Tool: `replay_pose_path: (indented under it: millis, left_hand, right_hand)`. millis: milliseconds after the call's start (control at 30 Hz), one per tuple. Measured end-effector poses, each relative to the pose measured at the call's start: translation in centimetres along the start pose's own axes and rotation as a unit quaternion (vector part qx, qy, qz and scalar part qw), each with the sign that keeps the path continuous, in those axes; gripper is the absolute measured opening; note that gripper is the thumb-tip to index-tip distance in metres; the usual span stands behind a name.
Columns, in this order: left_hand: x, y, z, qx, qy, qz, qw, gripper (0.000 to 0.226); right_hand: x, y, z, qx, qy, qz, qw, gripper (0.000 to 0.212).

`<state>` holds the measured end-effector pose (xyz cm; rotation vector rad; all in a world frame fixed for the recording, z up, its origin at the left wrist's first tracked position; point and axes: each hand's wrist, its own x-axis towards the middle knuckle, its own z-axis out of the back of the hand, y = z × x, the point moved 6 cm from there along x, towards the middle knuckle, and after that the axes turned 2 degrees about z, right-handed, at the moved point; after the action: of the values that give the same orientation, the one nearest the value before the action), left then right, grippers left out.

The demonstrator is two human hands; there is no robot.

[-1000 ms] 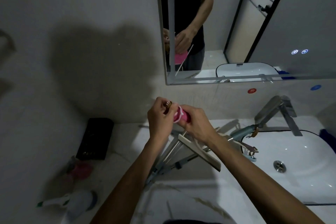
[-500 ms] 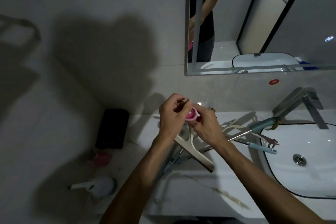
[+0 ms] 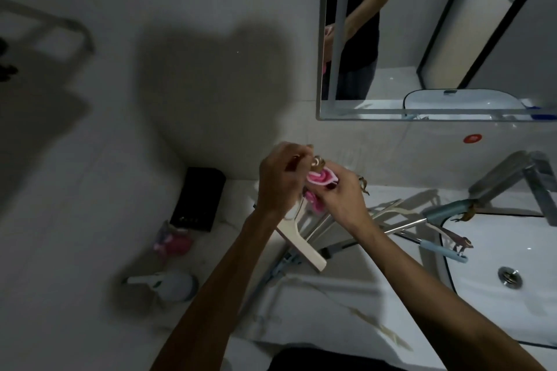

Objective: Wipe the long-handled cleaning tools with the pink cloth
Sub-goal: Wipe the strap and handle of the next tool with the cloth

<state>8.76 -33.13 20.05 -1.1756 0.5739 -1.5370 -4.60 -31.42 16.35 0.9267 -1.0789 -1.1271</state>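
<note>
No writing could be read anywhere; the round red sticker [image 3: 472, 138] on the wall below the mirror [image 3: 422, 39] was too small to make out. Both hands were raised together above the pale marble tabletop [image 3: 316, 310], forearms reaching in from the bottom edge. The left hand [image 3: 278, 179] had its fingers curled round the top end of a cream-coloured squeegee with a flat rectangular blade [image 3: 301, 242], which hung down slanted beneath the hands. The right hand [image 3: 337, 197] gripped the folded pink cloth [image 3: 411, 178] with curled fingers, pressing it around that tool's handle just beside the left hand. Several more long-handled tools [image 3: 401, 224] with metal shafts lay fanned across the tabletop under the hands, overlapping too much to count; two had pale blue grips near the white basin [image 3: 497, 325]. One black box [image 3: 197, 199], one pink item [image 3: 173, 242] and one white spray bottle [image 3: 168, 285] sat at the left.
</note>
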Motion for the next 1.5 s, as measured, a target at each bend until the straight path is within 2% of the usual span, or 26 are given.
replay_pose_path:
  millis: [67, 100, 133, 200, 267, 367, 467, 600, 800, 933, 1033, 1133, 1267, 1500]
  left_hand:
    - [-0.5, 0.6, 1.5, -0.033, -0.079, 0.065, 0.994, 0.016]
    - [-0.8, 1.5, 1.8, -0.03, -0.095, 0.106, 0.989, 0.018]
    - [-1.0, 2.6, 1.9, -0.02, -0.079, 0.144, 0.986, 0.016]
    - [-1.4, 4.4, 0.5, 0.016, 0.043, 0.19, 0.981, 0.013]
    - [-1.9, 4.3, -1.4, 0.049, 0.162, 0.168, 0.971, 0.013]
    - [-2.1, 3.2, -2.8, 0.009, 0.211, 0.136, 0.968, 0.009]
    - [-2.0, 2.7, -3.4, -0.012, 0.21, 0.112, 0.971, 0.006]
    - [-1.6, 3.3, -3.4, 0.024, 0.198, 0.108, 0.974, 0.012]
    - [-0.6, 3.2, -2.1, 0.071, 0.172, 0.047, 0.981, 0.011]
    - [-0.8, 4.1, -1.6, 0.082, 0.198, 0.089, 0.973, 0.009]
    - [-0.9, 4.2, -1.1, 0.048, 0.194, 0.096, 0.975, 0.013]
    - [-0.4, 3.1, -0.5, 0.036, 0.164, 0.059, 0.984, 0.006]
    - [0.4, 1.7, 0.5, 0.055, 0.105, 0.023, 0.993, 0.014]
    - [0.5, 2.8, 0.3, 0.052, 0.142, 0.041, 0.988, 0.01]
  right_hand:
    - [0.5, 0.7, 0.5, 0.039, -0.004, -0.01, 0.999, 0.004]
    - [0.7, 1.2, 0.9, 0.064, -0.008, -0.011, 0.998, 0.006]
    - [1.0, 1.7, 1.2, 0.088, -0.012, -0.011, 0.996, 0.012]
    - [1.5, 2.7, 1.7, 0.127, -0.01, -0.012, 0.992, 0.022]
    - [1.8, 3.0, 2.1, 0.151, -0.016, -0.017, 0.988, 0.024]
    - [1.8, 2.7, 2.3, 0.193, -0.038, -0.048, 0.979, 0.024]
    - [2.0, 2.8, 2.8, 0.198, -0.05, -0.057, 0.977, 0.023]
    - [2.3, 2.8, 3.6, 0.177, -0.107, -0.047, 0.977, 0.013]
    - [2.4, 2.5, 2.6, 0.155, -0.153, -0.056, 0.974, 0.014]
    - [2.6, 2.9, 2.5, 0.164, -0.193, -0.043, 0.966, 0.014]
    - [3.2, 3.5, 2.2, 0.155, -0.195, -0.023, 0.968, 0.018]
    - [3.4, 3.5, 1.2, 0.146, -0.198, -0.013, 0.969, 0.025]
    - [2.8, 2.3, -1.3, 0.155, -0.147, -0.035, 0.976, 0.022]
    - [3.7, 2.6, 0.1, 0.186, -0.212, -0.054, 0.958, 0.015]
